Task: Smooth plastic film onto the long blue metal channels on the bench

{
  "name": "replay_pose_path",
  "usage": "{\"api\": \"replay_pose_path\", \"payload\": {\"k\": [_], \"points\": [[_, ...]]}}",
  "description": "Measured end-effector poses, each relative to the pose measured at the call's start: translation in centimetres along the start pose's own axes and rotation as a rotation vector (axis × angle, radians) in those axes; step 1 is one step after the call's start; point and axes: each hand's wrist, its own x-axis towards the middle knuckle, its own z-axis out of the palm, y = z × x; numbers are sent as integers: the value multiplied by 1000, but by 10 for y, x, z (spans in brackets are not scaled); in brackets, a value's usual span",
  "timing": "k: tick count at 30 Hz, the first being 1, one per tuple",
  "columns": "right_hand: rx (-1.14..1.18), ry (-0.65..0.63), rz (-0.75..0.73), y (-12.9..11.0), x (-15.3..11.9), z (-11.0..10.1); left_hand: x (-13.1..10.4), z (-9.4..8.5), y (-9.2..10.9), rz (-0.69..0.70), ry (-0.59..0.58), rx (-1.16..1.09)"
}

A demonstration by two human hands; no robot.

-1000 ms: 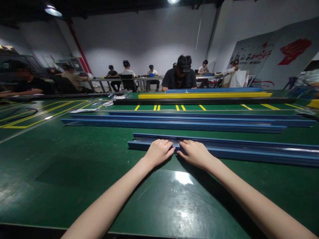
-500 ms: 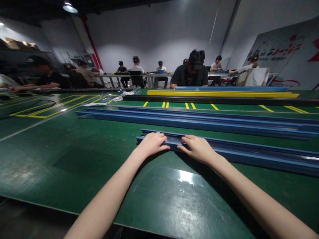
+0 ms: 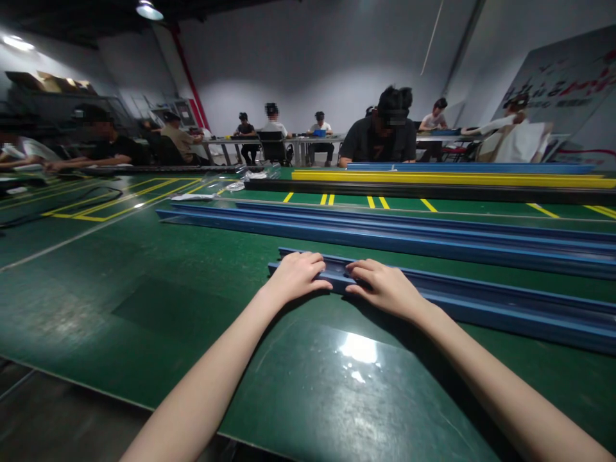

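Observation:
A long blue channel [image 3: 481,301] lies across the green table in front of me, its open groove facing up. Near its left end, my left hand [image 3: 301,273] is closed over the channel, thumb along the near wall and fingers reaching into the groove. A short stretch to the right, my right hand [image 3: 382,282] grips the same channel, thumb at the near wall and fingertips curled into the groove. Part of the channel is hidden under both hands. Behind it, apart from my hands, lie more blue channels [image 3: 385,236].
Farther back on the green table [image 3: 183,346] lie a black strip [image 3: 409,191], a yellow strip [image 3: 433,177] and a blue strip [image 3: 471,168]. Clear plastic wrapping [image 3: 257,176] sits to their left. A person [image 3: 378,135] is across the table; several others work beyond.
The view has turned slightly left, so the scene sits a little farther right. Both hands keep about the same place on the blue channel.

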Motion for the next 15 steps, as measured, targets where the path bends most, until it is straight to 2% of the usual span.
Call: {"api": "replay_pose_path", "payload": {"k": [8,15], "points": [[-100,72,43,1,-1,5,-2,6,0,-46,46,6],[-128,81,-4,-2,-1,8,-3,6,0,-48,48,16]]}}
